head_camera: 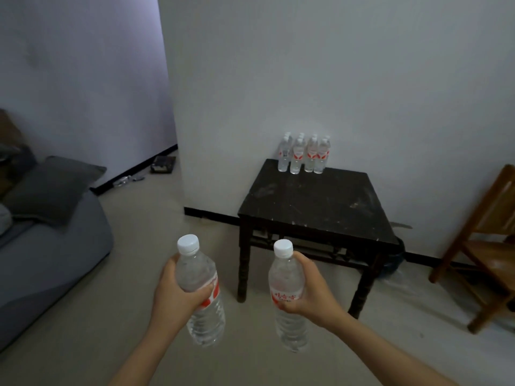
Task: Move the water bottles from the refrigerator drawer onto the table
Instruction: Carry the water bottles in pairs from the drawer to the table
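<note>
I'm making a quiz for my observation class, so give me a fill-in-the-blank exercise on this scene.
The left hand grips the left bottle, whose cap is ____.
The right hand grips the right bottle, whose label print is ____.
The other bottles stand on the dark ____.
Missing: white; red; table.

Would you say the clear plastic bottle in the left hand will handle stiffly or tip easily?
The clear plastic water bottle looks full, so probably heavy for its size and fairly stiff. Tall and narrow, it may tip if nudged on the black table.
</note>
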`<state>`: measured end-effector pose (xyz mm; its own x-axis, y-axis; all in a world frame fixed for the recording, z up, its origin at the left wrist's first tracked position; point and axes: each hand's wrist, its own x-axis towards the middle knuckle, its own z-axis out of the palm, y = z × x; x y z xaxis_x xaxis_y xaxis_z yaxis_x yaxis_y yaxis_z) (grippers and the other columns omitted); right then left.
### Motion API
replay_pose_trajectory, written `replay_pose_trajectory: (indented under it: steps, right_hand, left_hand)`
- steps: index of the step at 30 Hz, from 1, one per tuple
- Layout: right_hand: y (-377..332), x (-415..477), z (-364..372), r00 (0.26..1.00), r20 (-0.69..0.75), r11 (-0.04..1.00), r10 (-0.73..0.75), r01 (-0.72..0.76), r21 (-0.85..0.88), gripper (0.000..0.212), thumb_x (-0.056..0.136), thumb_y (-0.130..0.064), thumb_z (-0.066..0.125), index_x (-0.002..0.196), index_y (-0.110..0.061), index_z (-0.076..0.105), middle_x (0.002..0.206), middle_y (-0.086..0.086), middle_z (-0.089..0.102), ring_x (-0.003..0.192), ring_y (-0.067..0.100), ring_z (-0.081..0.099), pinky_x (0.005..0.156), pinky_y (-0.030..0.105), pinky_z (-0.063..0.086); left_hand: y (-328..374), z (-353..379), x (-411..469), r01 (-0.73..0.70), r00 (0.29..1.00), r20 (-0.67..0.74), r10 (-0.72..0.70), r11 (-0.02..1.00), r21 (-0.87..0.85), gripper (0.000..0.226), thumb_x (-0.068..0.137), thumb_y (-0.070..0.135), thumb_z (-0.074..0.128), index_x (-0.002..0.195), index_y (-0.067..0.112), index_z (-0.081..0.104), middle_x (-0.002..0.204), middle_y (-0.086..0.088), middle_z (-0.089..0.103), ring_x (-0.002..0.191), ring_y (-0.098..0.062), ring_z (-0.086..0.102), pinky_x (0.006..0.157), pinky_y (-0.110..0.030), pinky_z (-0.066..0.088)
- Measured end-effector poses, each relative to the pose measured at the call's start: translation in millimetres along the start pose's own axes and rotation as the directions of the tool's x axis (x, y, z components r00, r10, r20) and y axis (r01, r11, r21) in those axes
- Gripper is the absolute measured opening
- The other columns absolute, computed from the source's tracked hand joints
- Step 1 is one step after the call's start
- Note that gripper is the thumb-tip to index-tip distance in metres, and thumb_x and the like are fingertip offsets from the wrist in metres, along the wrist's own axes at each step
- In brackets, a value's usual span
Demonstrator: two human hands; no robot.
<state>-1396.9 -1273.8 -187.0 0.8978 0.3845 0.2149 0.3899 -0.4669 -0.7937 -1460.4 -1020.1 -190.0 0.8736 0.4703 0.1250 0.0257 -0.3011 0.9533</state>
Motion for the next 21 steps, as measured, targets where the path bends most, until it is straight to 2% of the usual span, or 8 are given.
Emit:
replay_pose_trajectory:
  steps: [3, 6, 8, 10, 12, 15, 19, 21]
  right_hand:
    - [9.7, 42.0, 10.1, 1.0, 0.025, 1.0, -0.011, 0.012, -0.019, 0.084, 0.062, -0.029, 0.082, 0.115, -0.058, 0.024, 0.121, -0.009, 0.038, 0.107, -0.008, 0.041, 0.081, 0.005, 0.038]
    - [13.5, 85.5, 16.9, 0.999, 0.04, 0.999, -0.034, 0.035, -0.035, 0.085, 0.062, -0.03, 0.082, 0.114, -0.058, 0.02, 0.119, -0.007, 0.039, 0.102, 0.0, 0.046, 0.083, 0.011, 0.04]
    - [16.3, 120.7, 24.5, 0.996, 0.07, 0.998, -0.054, 0.056, -0.02, 0.087, 0.062, -0.03, 0.082, 0.116, -0.057, 0.019, 0.119, -0.006, 0.039, 0.103, 0.005, 0.047, 0.087, 0.017, 0.042]
    - [14.4, 142.0, 31.4, 0.994, 0.084, 0.997, -0.07, 0.072, -0.017, 0.088, 0.062, -0.03, 0.082, 0.117, -0.057, 0.019, 0.12, -0.006, 0.04, 0.105, 0.007, 0.047, 0.09, 0.021, 0.044]
    - [14.4, 168.5, 41.9, 0.99, 0.103, 0.995, -0.099, 0.099, 0.0, 0.087, 0.061, -0.031, 0.081, 0.116, -0.059, 0.02, 0.119, -0.005, 0.04, 0.105, 0.007, 0.048, 0.089, 0.02, 0.044]
    - [11.6, 197.5, 60.6, 0.984, 0.128, 0.993, -0.122, 0.122, 0.004, 0.086, 0.061, -0.03, 0.082, 0.116, -0.057, 0.021, 0.119, -0.004, 0.04, 0.104, 0.007, 0.047, 0.087, 0.015, 0.041]
    - [7.4, 229.2, 91.9, 0.975, 0.179, 0.991, -0.13, 0.13, 0.009, 0.086, 0.061, -0.032, 0.081, 0.116, -0.056, 0.021, 0.119, -0.005, 0.041, 0.104, 0.005, 0.048, 0.088, 0.017, 0.043]
    - [4.7, 243.1, 106.1, 0.97, 0.202, 0.99, -0.132, 0.137, -0.013, 0.086, 0.061, -0.034, 0.081, 0.116, -0.057, 0.019, 0.118, -0.006, 0.041, 0.104, 0.005, 0.048, 0.089, 0.02, 0.045]
  left_hand:
    - [-6.1, 4.1, 37.5, -0.024, 1.0, -0.009, 0.025, 0.999, 0.029, 0.077, 0.052, 0.015, 0.086, 0.118, 0.025, 0.047, 0.11, -0.002, 0.06, 0.1, -0.021, 0.06, 0.087, -0.042, 0.05]
    - [0.8, 5.3, 70.2, -0.047, 0.998, -0.05, 0.049, 0.998, 0.038, 0.075, 0.056, 0.01, 0.084, 0.118, 0.026, 0.046, 0.11, -0.001, 0.061, 0.099, -0.02, 0.06, 0.083, -0.035, 0.047]
    - [1.4, 1.7, 95.6, -0.046, 0.995, -0.092, 0.05, 0.998, 0.041, 0.078, 0.049, 0.021, 0.085, 0.117, 0.027, 0.046, 0.108, 0.001, 0.061, 0.098, -0.019, 0.06, 0.081, -0.033, 0.046]
    - [4.4, -5.0, 108.4, -0.031, 0.992, -0.121, 0.034, 0.999, 0.026, 0.081, 0.037, 0.04, 0.076, 0.113, 0.03, 0.047, 0.106, 0.003, 0.062, 0.095, -0.016, 0.061, 0.079, -0.033, 0.047]
    - [2.5, -12.3, 126.3, -0.031, 0.986, -0.164, 0.033, 0.999, 0.016, 0.08, 0.033, 0.046, 0.07, 0.109, 0.031, 0.047, 0.102, 0.005, 0.063, 0.092, -0.014, 0.061, 0.077, -0.033, 0.047]
    - [-0.9, -24.1, 145.5, -0.03, 0.978, -0.204, 0.031, 1.0, 0.009, 0.073, 0.032, 0.046, 0.069, 0.102, 0.033, 0.049, 0.096, 0.01, 0.063, 0.087, -0.01, 0.062, 0.071, -0.028, 0.045]
    - [-14.6, -46.2, 172.1, -0.02, 0.966, -0.26, 0.018, 1.0, -0.006, 0.062, 0.031, 0.047, 0.069, 0.089, 0.046, 0.047, 0.09, 0.015, 0.061, 0.08, -0.001, 0.058, 0.065, -0.019, 0.043]
    - [-21.3, -56.0, 188.5, -0.028, 0.964, -0.264, 0.024, 1.0, -0.012, 0.062, 0.038, 0.035, 0.079, 0.092, 0.041, 0.048, 0.09, 0.014, 0.06, 0.081, -0.005, 0.059, 0.064, -0.017, 0.043]
